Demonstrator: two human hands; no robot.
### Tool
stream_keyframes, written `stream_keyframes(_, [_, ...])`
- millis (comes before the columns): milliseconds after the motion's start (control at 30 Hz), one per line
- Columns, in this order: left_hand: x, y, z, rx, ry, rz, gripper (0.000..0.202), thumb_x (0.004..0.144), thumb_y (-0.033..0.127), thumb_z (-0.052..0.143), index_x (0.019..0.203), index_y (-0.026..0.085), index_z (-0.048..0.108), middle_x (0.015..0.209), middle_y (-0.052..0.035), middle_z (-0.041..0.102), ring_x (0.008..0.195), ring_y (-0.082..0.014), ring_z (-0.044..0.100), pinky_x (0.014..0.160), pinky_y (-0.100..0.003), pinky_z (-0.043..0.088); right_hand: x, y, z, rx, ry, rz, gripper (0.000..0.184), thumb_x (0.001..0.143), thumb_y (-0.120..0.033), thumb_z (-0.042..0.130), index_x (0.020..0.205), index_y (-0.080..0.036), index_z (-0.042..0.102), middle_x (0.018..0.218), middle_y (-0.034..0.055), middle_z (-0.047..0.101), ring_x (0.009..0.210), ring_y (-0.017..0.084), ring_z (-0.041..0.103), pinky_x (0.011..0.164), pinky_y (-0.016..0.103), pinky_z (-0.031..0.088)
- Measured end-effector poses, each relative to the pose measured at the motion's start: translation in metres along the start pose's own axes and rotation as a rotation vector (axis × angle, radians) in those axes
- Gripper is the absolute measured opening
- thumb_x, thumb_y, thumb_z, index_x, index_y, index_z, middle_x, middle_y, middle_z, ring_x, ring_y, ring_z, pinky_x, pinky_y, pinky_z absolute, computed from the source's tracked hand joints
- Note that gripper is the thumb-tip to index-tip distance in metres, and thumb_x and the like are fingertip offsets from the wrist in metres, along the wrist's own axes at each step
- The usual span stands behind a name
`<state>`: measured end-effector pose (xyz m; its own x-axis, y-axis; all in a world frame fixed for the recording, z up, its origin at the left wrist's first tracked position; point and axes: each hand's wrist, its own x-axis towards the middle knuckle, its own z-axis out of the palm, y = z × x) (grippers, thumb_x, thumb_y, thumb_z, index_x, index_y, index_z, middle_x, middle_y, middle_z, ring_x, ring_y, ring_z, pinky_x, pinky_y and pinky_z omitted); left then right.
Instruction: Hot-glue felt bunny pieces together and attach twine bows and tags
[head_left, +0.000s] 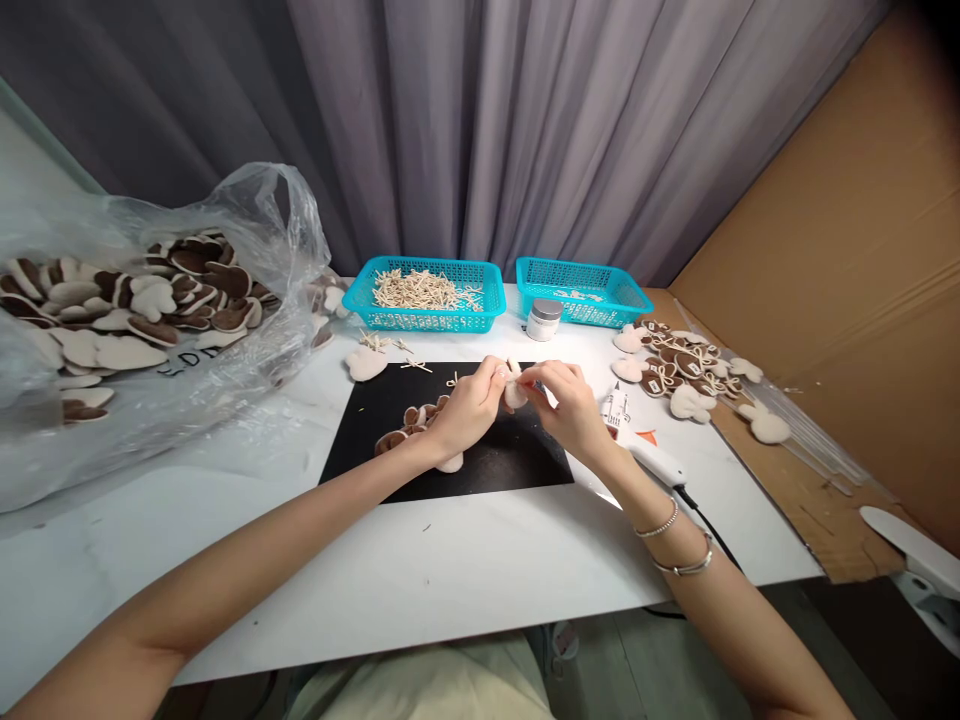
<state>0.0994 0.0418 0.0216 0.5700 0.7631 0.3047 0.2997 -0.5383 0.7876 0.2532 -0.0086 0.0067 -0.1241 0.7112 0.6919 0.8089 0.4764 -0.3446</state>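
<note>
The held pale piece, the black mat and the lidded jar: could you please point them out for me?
Held pale piece (515, 393), head view: its pale lower body.
Black mat (517, 456), head view: bare surface, near right.
Lidded jar (544, 325), head view: its white side.

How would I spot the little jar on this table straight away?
At the back of the white table, before the grey curtain, sit two blue baskets. The jar stands just in front of the right-hand basket, near its left end. Unlike the openwork baskets, it is round and white, with a grey lid.
</note>
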Motion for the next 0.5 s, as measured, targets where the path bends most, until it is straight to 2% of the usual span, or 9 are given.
stream_keyframes(167, [0.002,0.000,-0.001,-0.059,-0.012,-0.053,0.023,0.092,0.035,0.033,0.081,0.021,0.047,0.063,0.0039,0.058,0.056,-0.0117,0.054,0.058,-0.023,0.040,-0.001,0.000,0.001,0.014,0.019,-0.005,0.012,0.089,-0.012,0.046,0.087,-0.023,0.051,0.083,0.0022,0.064,0.080,0.018,0.058,0.077,0.032,0.038])
stream_keyframes(367, [0.005,-0.003,0.007,-0.367,-0.050,-0.177,0.023,0.086,0.039,0.043,0.080,0.018,0.049,0.067,0.0016,0.056,0.059,-0.0128,0.056,0.051,-0.023,0.043,-0.001,-0.002,0.004,0.027,0.062,0.016,0.009,0.087,-0.012,0.048,0.089,-0.021,0.049,0.082,0.0035,0.063,0.076,0.018,0.057,0.074,0.030,0.041])
stream_keyframes(500, [0.005,-0.004,0.011,-0.452,-0.061,-0.206,0.020,0.084,0.036,0.046,0.084,0.017,0.051,0.071,0.0007,0.055,0.060,-0.0123,0.055,0.050,-0.023,0.045,-0.001,-0.001,0.005,0.025,0.060,-0.004,0.011,0.087,-0.012,0.048,0.092,-0.021,0.051,0.083,0.0033,0.064,0.078,0.017,0.057,0.075,0.030,0.040])
